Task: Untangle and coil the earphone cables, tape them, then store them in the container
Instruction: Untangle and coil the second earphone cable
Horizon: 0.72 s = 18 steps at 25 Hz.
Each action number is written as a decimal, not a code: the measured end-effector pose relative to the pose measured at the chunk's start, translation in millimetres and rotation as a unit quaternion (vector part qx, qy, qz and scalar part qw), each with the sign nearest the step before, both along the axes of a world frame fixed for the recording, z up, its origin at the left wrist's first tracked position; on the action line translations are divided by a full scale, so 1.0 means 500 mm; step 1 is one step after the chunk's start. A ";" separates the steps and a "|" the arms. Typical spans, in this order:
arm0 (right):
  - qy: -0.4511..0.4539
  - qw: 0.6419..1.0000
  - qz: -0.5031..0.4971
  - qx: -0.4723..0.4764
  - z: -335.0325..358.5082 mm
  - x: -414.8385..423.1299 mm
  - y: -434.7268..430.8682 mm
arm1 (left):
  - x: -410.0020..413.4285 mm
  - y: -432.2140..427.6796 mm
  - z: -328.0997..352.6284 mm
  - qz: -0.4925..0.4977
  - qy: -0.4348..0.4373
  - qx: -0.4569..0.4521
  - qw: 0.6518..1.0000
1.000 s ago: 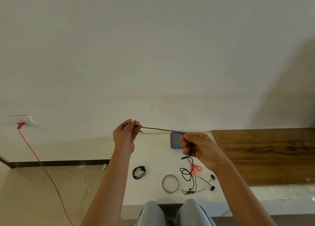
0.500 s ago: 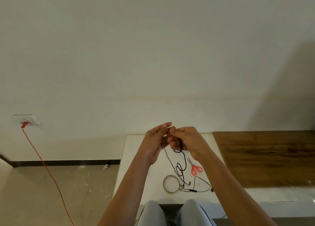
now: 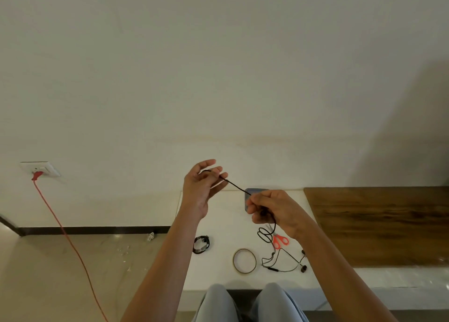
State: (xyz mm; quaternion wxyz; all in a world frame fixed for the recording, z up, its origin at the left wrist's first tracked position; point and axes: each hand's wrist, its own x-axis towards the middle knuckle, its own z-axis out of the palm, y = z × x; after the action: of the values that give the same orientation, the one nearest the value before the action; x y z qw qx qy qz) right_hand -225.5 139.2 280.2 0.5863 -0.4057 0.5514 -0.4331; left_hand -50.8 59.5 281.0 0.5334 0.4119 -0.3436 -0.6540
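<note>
1. Left hand (image 3: pixel 202 188) raised above the white tabletop (image 3: pixel 218 212); its fingers curl loosely round one end of a thin black earphone cable (image 3: pixel 234 185).
2. Right hand (image 3: pixel 274 212) pinches the same cable; span between hands taut; remainder hangs in loops to the tabletop.
3. Grey square container (image 3: pixel 252 191) at the far edge; partly hidden behind the right hand.
4. Also on the tabletop: coiled black earphone bundle (image 3: pixel 201 244); clear tape roll (image 3: pixel 244 260); red-handled scissors (image 3: pixel 280 240).

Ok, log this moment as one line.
phase: coiling | left hand: holds earphone cable end | right hand: pinches cable, slack hangs to table | tape roll, scissors: on table
</note>
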 end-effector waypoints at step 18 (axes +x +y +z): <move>0.203 0.975 -0.089 -0.006 -0.028 0.003 -0.007 | 0.058 -0.024 -0.034 0.132 0.046 0.020 0.990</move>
State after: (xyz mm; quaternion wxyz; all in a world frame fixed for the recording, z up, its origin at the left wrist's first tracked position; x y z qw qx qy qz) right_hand -224.1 135.7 266.4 0.4189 -0.4381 0.6900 -0.3956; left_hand -21.8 47.3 264.0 0.6222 0.4338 -0.2481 -0.6026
